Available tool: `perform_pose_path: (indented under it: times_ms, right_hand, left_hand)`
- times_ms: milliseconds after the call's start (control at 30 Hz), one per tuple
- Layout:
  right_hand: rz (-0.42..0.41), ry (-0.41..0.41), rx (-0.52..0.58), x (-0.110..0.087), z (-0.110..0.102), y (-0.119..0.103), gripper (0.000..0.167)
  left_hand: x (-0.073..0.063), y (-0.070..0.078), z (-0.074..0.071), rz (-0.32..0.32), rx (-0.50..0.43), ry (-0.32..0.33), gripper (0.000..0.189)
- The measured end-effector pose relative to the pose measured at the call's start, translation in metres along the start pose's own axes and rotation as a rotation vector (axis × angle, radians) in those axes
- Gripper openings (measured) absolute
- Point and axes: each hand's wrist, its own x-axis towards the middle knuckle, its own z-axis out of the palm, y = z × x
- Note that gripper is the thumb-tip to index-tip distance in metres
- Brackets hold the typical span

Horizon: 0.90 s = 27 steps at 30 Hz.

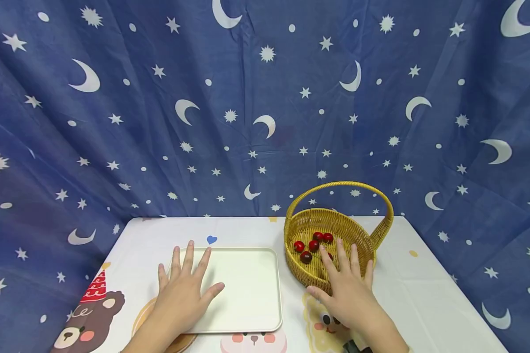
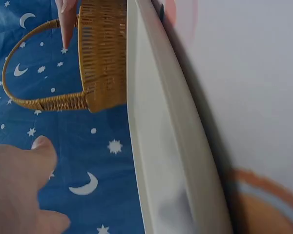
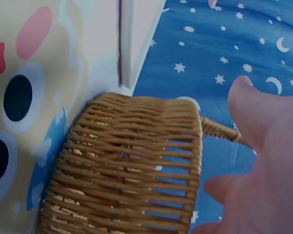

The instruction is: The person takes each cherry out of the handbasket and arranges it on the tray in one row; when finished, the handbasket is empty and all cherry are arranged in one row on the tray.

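My left hand (image 1: 183,294) hovers with spread fingers over the left side of a cream rectangular tray (image 1: 247,294), and nothing is in it. To the right, my right hand (image 1: 349,289) is spread above the near edge of a woven basket (image 1: 304,274) with a tall arched handle (image 1: 340,185). Inside the basket lie several dark red cherries (image 1: 314,246), one partly hidden by my right fingers. From the left wrist view, the tray (image 2: 156,122) stands close below the left hand (image 2: 19,180). In the right wrist view, the right hand (image 3: 268,165) is beside the basket's woven wall (image 3: 127,165).
A white tablecloth (image 1: 419,294) with printed cartoon animals covers the table, including a brown bear (image 1: 88,323) at the left. Behind hangs a blue curtain (image 1: 229,122) with moons and stars. A small black object (image 1: 351,347) sits by my right wrist.
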Motion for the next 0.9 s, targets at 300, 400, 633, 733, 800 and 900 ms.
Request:
perform_pose_path:
  times_ms: [300,400,633,733,800,900]
  right_hand:
    - [0.059,0.087,0.194,0.007,-0.023,0.018,0.096]
    - [0.117,0.156,0.228,0.01,-0.03,0.03,0.093]
    - [0.249,0.229,0.354,0.017,-0.038,0.06,0.074]
    - [0.315,0.21,0.405,0.02,-0.037,0.074,0.066]
    - [0.362,0.176,0.432,0.021,-0.035,0.084,0.063]
    - [0.414,0.106,0.521,0.024,-0.031,0.098,0.059]
  left_hand:
    - [0.017,0.038,-0.002,0.144,-0.236,0.054,0.078]
    - [0.027,0.055,-0.002,0.191,-0.359,0.087,0.071]
    - [0.054,0.099,0.006,0.262,-0.636,0.048,0.059]
    - [0.069,0.117,0.011,0.296,-0.702,-0.016,0.054]
    - [0.079,0.128,0.016,0.315,-0.746,-0.06,0.052]
    - [0.094,0.144,0.025,0.33,-0.788,-0.125,0.048]
